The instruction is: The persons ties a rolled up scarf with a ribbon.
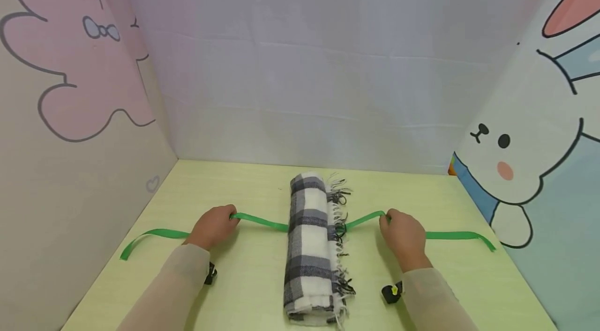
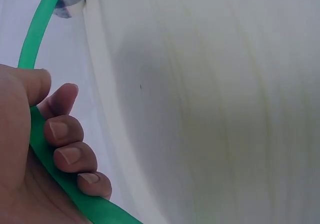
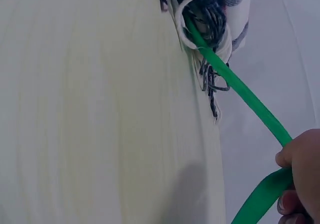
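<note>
A rolled plaid scarf (image 1: 309, 247) in white, grey and black lies lengthwise at mid-table, with fringe along its right side. A green ribbon (image 1: 262, 222) passes beneath the roll and comes out on both sides. To the left of the scarf, my left hand (image 1: 215, 227) pinches the ribbon between thumb and forefinger, its other fingers curled along it in the left wrist view. On the opposite side my right hand (image 1: 404, 237) pinches the ribbon too, raising it a little. Both loose ribbon ends trail outward past the hands. The stretch under the scarf is hidden.
The pale yellow table (image 1: 253, 289) meets a white back wall (image 1: 309, 86). Side panels with a pink cartoon figure (image 1: 94, 75) and a white rabbit (image 1: 529, 148) stand at left and right. Small black wrist devices (image 1: 391, 293) sit by the sleeves.
</note>
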`<action>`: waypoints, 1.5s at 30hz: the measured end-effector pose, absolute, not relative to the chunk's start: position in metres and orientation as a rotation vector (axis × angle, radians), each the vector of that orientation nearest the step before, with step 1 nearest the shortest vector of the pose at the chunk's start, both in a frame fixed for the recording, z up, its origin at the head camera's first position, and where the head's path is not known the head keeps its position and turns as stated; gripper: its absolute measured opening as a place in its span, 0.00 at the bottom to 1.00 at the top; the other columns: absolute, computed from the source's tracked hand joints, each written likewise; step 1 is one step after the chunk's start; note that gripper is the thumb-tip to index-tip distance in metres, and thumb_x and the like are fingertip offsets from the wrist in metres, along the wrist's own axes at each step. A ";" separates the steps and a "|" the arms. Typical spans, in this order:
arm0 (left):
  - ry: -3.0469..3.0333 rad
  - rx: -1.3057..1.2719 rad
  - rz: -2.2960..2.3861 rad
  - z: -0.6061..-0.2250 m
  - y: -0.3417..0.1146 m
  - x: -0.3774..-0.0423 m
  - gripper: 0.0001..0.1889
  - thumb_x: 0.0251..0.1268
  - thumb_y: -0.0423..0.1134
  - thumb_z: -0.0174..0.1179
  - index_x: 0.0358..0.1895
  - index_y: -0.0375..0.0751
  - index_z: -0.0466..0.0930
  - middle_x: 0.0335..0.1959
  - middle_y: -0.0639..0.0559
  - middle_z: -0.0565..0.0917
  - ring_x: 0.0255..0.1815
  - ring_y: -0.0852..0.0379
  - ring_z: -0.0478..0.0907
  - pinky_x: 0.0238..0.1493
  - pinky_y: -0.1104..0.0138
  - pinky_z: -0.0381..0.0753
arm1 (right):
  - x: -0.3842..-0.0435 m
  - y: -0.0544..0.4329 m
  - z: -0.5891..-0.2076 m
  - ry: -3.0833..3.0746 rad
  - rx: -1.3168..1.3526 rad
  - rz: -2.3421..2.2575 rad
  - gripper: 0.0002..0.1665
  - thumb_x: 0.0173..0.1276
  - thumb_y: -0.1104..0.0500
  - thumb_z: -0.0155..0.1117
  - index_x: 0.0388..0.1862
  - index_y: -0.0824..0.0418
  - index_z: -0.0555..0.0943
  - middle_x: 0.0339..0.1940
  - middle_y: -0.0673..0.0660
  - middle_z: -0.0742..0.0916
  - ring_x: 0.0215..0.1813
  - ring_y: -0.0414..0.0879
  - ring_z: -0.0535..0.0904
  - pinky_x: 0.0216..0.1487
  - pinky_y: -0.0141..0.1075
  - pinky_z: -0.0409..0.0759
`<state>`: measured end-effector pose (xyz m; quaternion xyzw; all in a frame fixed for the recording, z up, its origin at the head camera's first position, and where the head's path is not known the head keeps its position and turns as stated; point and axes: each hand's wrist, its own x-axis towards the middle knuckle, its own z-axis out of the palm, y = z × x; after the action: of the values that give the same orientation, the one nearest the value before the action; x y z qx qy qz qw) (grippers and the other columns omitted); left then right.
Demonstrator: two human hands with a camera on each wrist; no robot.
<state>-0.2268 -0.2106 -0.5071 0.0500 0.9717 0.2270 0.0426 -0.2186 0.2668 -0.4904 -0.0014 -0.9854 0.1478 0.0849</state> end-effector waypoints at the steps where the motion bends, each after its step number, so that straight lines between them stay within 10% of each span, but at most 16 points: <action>1: 2.961 0.141 0.729 -0.508 -0.210 -0.227 0.06 0.77 0.39 0.57 0.38 0.44 0.78 0.30 0.53 0.79 0.31 0.53 0.72 0.37 0.58 0.74 | -0.219 0.266 -0.491 -2.934 -0.033 0.473 0.20 0.77 0.53 0.57 0.50 0.67 0.86 0.40 0.64 0.89 0.34 0.57 0.84 0.32 0.53 0.83; 15: 2.857 -0.056 1.180 -0.506 -0.189 -0.222 0.15 0.79 0.42 0.50 0.29 0.42 0.69 0.24 0.48 0.67 0.26 0.52 0.66 0.29 0.62 0.66 | -0.220 0.251 -0.495 -2.788 -0.416 1.189 0.37 0.78 0.31 0.46 0.40 0.64 0.78 0.27 0.56 0.85 0.25 0.49 0.79 0.27 0.39 0.73; 21: 3.164 -0.009 0.877 -0.505 -0.174 -0.220 0.12 0.73 0.45 0.60 0.40 0.39 0.84 0.38 0.44 0.75 0.40 0.44 0.71 0.40 0.54 0.72 | -0.224 0.237 -0.499 -2.490 -0.322 2.068 0.36 0.86 0.42 0.40 0.65 0.73 0.75 0.58 0.67 0.86 0.57 0.56 0.86 0.53 0.43 0.86; 27: 3.247 -0.093 0.499 -0.500 -0.167 -0.217 0.14 0.78 0.48 0.55 0.46 0.40 0.84 0.24 0.46 0.76 0.27 0.46 0.75 0.25 0.55 0.76 | -0.222 0.226 -0.500 -1.952 -0.014 2.684 0.31 0.89 0.54 0.34 0.82 0.69 0.53 0.79 0.70 0.65 0.79 0.60 0.62 0.79 0.50 0.60; 40: 2.385 -0.309 1.596 -0.489 -0.158 -0.210 0.25 0.85 0.37 0.37 0.78 0.35 0.61 0.27 0.47 0.89 0.17 0.60 0.72 0.21 0.71 0.66 | -0.220 0.213 -0.500 -1.983 -0.184 2.456 0.31 0.87 0.50 0.45 0.76 0.71 0.66 0.72 0.71 0.75 0.69 0.55 0.77 0.69 0.41 0.76; 45: 2.063 -0.342 2.067 -0.488 -0.155 -0.206 0.25 0.86 0.37 0.37 0.80 0.36 0.58 0.49 0.34 0.86 0.33 0.54 0.86 0.34 0.68 0.85 | -0.219 0.209 -0.498 -1.997 -0.254 2.370 0.29 0.86 0.51 0.50 0.71 0.72 0.72 0.68 0.73 0.78 0.62 0.51 0.83 0.61 0.38 0.81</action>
<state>-0.2059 -0.1546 -0.4882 -0.1157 0.6981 0.6994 0.1004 -0.2189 0.2088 -0.4984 -0.0815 -0.6420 0.7621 0.0159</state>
